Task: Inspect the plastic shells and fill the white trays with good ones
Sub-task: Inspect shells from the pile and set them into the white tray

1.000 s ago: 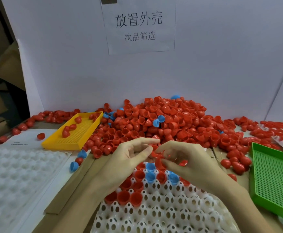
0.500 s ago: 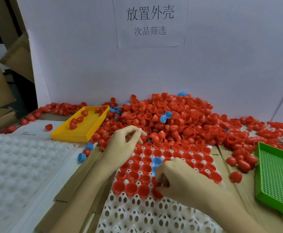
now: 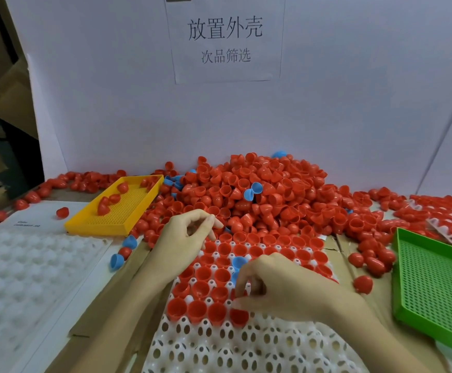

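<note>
Left hand point(image 3: 184, 239): fingers loosely curled over the tray's far edge, at the foot of the pile; it appears to hold nothing.
Yellow tray point(image 3: 117, 208): left of the pile, a few red shells inside — risk of a loose shell rolling in or out unnoticed.
White tray point(image 3: 246, 345): far rows filled, near rows bare; mostly red shells, a blue shell point(image 3: 239, 262) among them.
Shell pile point(image 3: 260, 195): heaped against the tray's far edge — a nudge could spill unchecked shells into filled pockets.
Right hand point(image 3: 286, 292): fingers curled, pressing a red shell point(image 3: 239, 314) into a front-row pocket; a tilted seat could pop it out.
Green tray point(image 3: 434, 286): right, no shells visible.
</note>
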The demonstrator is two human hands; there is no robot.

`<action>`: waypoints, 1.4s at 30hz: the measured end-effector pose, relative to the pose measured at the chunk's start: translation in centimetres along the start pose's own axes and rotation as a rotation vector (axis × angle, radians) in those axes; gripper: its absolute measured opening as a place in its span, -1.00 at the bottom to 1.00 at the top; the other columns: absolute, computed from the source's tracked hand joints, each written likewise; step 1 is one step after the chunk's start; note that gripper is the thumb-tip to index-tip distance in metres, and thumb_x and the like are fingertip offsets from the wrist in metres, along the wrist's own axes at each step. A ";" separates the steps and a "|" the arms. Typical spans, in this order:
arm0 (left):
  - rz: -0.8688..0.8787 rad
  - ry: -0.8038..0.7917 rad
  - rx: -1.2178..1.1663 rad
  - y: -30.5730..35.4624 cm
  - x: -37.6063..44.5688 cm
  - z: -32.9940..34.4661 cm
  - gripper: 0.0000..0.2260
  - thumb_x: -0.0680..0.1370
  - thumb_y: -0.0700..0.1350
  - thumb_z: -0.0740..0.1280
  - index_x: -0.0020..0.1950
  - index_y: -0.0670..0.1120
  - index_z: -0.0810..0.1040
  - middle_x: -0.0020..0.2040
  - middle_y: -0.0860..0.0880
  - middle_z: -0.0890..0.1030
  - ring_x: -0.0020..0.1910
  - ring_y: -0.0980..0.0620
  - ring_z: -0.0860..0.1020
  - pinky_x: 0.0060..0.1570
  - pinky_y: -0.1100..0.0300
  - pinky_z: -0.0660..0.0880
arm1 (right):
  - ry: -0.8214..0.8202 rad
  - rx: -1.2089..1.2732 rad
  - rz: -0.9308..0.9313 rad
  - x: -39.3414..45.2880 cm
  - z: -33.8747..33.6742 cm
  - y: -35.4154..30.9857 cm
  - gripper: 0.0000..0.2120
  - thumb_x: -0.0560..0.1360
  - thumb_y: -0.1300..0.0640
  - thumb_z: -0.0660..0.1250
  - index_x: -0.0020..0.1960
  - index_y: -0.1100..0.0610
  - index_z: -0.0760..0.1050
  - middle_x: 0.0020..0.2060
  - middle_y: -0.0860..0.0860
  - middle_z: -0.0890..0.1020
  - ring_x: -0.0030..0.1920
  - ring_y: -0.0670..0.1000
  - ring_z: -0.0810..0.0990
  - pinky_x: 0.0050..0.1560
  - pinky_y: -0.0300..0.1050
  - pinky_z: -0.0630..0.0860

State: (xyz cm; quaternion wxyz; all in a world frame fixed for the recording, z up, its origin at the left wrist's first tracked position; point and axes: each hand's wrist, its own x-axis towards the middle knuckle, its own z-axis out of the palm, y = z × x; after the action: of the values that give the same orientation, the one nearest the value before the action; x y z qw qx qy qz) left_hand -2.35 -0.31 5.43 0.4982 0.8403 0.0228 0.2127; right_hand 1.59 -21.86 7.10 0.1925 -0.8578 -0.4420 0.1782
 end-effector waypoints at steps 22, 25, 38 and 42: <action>-0.020 -0.003 -0.002 -0.4 0.2 0.1 -0.79 0.69 -0.11 0.28 -0.03 0.03 0.70 -0.23 0.01 0.67 -0.32 0.14 0.59 -0.27 0.33 0.52 | 0.640 -0.356 0.343 3.5 -6.0 18.5 -0.72 0.54 0.31 0.43 0.20 0.08 0.64 0.09 -0.01 0.48 0.20 0.06 0.35 0.21 -0.11 0.40; -0.017 -0.004 -0.014 -0.5 0.2 0.1 -0.78 0.69 -0.11 0.28 -0.04 0.04 0.70 -0.23 0.00 0.67 -0.32 0.13 0.59 -0.28 0.34 0.52 | 0.744 -0.359 0.341 3.5 -6.1 17.8 -0.65 0.53 0.46 0.31 0.09 0.10 0.69 0.01 0.00 0.51 0.14 0.08 0.37 0.06 -0.13 0.40; -0.010 -0.253 -0.214 1.3 -0.5 0.7 -0.85 0.56 0.08 0.40 0.08 0.15 0.71 0.01 -0.02 0.73 -0.09 0.02 0.72 -0.06 0.22 0.65 | 0.914 0.779 -0.132 0.0 -4.9 7.5 -0.82 0.55 0.18 0.48 0.10 -0.04 0.70 0.12 -0.07 0.72 0.15 0.01 0.70 0.05 -0.04 0.68; -0.070 -0.409 -0.358 1.7 -1.0 1.5 -0.66 0.57 0.12 0.47 0.34 0.18 0.57 0.25 0.04 0.67 0.14 -0.05 0.71 0.19 0.18 0.61 | 0.634 1.067 -0.208 -0.7 -3.9 5.5 -0.79 0.53 0.13 0.51 0.16 0.07 0.67 0.10 0.06 0.72 0.10 0.13 0.73 0.02 -0.04 0.68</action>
State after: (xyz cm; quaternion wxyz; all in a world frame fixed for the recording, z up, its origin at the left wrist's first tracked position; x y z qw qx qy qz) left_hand -3.00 -2.67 5.90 0.6403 0.7629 -0.0871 0.0217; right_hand 6.82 -26.08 7.91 0.7321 -0.6073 -0.2948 0.0917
